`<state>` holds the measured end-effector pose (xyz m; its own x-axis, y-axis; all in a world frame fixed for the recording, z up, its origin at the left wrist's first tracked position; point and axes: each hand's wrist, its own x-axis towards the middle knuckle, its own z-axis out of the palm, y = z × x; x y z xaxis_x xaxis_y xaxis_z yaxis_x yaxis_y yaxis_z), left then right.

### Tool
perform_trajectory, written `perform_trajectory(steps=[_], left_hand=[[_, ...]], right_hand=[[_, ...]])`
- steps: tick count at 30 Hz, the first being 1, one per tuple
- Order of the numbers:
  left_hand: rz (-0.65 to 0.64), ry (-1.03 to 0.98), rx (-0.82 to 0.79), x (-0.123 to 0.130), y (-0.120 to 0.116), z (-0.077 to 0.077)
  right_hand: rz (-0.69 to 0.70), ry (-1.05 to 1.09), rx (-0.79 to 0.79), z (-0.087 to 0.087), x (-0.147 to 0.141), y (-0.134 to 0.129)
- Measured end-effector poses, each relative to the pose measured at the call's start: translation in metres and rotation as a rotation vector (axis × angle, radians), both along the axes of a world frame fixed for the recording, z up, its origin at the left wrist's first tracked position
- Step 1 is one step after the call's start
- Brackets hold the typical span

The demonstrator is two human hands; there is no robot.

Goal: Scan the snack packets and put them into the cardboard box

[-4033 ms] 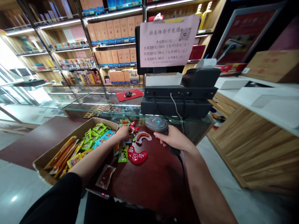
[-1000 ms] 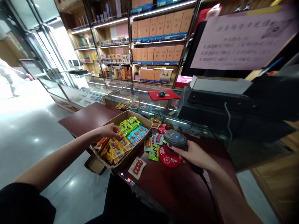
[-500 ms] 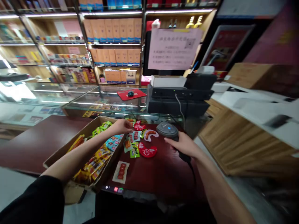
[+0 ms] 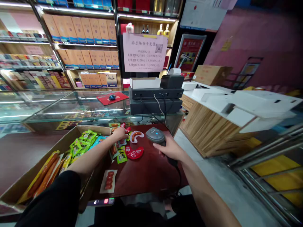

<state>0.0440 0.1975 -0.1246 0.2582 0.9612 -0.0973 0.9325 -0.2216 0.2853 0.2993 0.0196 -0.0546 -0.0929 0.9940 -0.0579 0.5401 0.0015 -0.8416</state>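
Note:
My right hand (image 4: 170, 148) is closed round the handle of a dark barcode scanner (image 4: 155, 135), held above the red-brown table (image 4: 142, 176). My left hand (image 4: 119, 134) has its fingers bent over small snack packets at the pile's back; a red bit shows by the fingertips, but what they grip is unclear. Around it lie a red crescent packet (image 4: 134, 152), a clear crescent pack with a sausage (image 4: 136, 136) and a green packet (image 4: 121, 155). Nearer me is a flat sausage pack (image 4: 108, 181). The open cardboard box (image 4: 53, 146) of snacks sits under my left forearm.
Behind the table stands a glass display counter (image 4: 94, 116) with a red mat (image 4: 112, 98) and dark cash register equipment (image 4: 156, 105). A cable hangs from the scanner. A phone (image 4: 101, 201) lies at the near edge. A wooden cabinet (image 4: 205, 126) is at the right.
The view has turned to the right, so the table and box appear further left. My left hand has shifted slightly over the packets. The scanner is still in my right hand.

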Motion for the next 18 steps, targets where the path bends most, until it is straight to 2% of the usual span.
perform_trajectory(steps=[3,8,13,18], left_hand=[[-0.022,0.204,0.004,0.004,-0.005,-0.003],[-0.014,0.167,0.005,0.006,-0.007,-0.01],[0.056,-0.185,-0.096,0.006,-0.001,-0.022],[0.061,-0.52,-0.081,-0.001,0.008,-0.026]], right_hand=[[0.0,0.007,-0.033,-0.003,-0.004,-0.002],[0.002,0.084,-0.071,-0.014,-0.012,-0.003],[0.004,0.148,-0.069,-0.033,-0.019,0.0],[-0.018,0.163,-0.059,-0.04,-0.02,-0.001]])
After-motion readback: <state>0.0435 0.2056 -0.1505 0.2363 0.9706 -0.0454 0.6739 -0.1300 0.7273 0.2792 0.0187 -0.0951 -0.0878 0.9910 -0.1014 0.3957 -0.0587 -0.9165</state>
